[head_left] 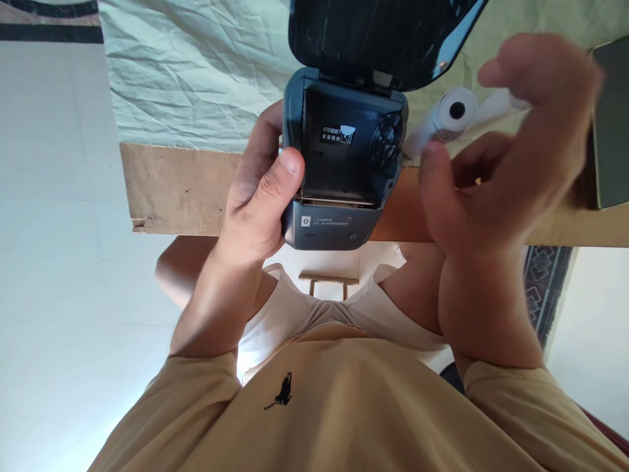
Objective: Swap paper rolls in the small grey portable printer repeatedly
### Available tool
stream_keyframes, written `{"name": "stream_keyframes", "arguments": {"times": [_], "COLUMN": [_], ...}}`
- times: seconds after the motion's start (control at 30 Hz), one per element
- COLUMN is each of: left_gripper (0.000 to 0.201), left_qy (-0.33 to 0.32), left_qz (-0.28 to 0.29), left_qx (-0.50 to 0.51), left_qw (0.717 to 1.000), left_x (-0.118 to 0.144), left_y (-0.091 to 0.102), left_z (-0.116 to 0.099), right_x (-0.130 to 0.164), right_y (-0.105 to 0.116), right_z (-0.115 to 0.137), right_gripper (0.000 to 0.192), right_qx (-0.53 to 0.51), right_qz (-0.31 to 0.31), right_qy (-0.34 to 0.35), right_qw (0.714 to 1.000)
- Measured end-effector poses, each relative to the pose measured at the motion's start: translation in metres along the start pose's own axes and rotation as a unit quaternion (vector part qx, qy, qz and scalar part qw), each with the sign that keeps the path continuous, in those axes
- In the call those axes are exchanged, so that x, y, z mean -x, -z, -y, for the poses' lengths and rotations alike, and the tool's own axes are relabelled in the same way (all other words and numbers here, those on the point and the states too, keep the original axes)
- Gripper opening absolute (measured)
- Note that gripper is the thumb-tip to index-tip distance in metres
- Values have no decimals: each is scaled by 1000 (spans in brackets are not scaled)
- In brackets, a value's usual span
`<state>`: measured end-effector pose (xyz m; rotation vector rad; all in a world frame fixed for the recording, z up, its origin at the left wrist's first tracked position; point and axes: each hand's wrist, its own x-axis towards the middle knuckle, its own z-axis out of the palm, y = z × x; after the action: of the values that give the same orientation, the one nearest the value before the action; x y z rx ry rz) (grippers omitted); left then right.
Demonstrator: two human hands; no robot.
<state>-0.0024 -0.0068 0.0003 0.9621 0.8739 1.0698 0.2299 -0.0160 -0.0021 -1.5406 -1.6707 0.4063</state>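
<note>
My left hand (268,190) grips a dark blue-grey portable label printer (324,226) by its left side, thumb over the front edge. The printer's black lid (373,39) is swung up, baring a hollow bay with a small printed sticker (338,134). A dark, crinkled-looking patch shows at the bay's right side. Just right of the printer, a white paper roll (445,118) with a dark core hole lies on the table. My right hand (511,151), somewhat blurred, is over the table beside that roll, fingers apart and nothing visible in them.
A wrinkled pale green cloth (196,72) covers much of the wooden table (177,190), whose bare front edge faces me. More white paper (501,103) lies behind the roll, partly hidden by my right hand. A dark flat object (612,131) is at the far right.
</note>
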Motion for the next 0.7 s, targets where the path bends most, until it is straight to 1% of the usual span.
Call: {"name": "stream_keyframes", "arguments": {"times": [0.07, 0.1, 0.2, 0.3, 0.37, 0.4, 0.43, 0.47, 0.5, 0.53, 0.57, 0.63, 0.7], "left_gripper": [55, 54, 49, 50, 51, 51, 52, 55, 54, 53, 51, 48, 50], "left_qy": [-6, -8, -11, -4, -36, -69, -82, -32, -29, -12, -6, -14, -14], "left_qz": [4, 7, 15, 5, 3, 4, 8, 2, 3, 4, 7, 15, 14], "left_qx": [3, 6, 20, 18, 17, 21, 18, -1, 1, 1, 4, 15, 16], "left_qw": [1000, 1000, 1000, 1000, 999, 997, 996, 999, 1000, 1000, 1000, 1000, 1000], "left_x": [0, 1, 1, -2, -5, -6, -6, -5, -4, -3, -1, 1, 2], "left_y": [-1, -1, -2, 1, 3, 3, 4, 3, 3, 2, 1, 1, 1], "left_z": [-1, -2, -2, 4, 9, 10, 10, 9, 7, 5, 3, 0, 0], "right_x": [-2, -4, -9, -12, -12, -12, -12, -12, -12, -11, -11, -11, -10], "right_y": [-7, -9, -13, -15, -15, -16, -16, -16, -16, -16, -17, -17, -17], "right_z": [6, 5, -3, -9, -10, -9, -9, -8, -8, -8, -9, -11, -14], "right_gripper": [52, 51, 39, 23, 17, 17, 18, 18, 16, 16, 17, 27, 37], "right_qx": [64, 87, 104, 105, 107, 111, 114, 113, 110, 104, 98, 78, 55], "right_qz": [17, 25, 40, 25, 16, 14, 13, 16, 18, 18, 21, 27, 35], "right_qy": [64, 77, 70, 98, 107, 106, 106, 108, 115, 126, 135, 146, 143], "right_qw": [996, 993, 991, 989, 988, 988, 988, 988, 987, 986, 986, 986, 988]}}
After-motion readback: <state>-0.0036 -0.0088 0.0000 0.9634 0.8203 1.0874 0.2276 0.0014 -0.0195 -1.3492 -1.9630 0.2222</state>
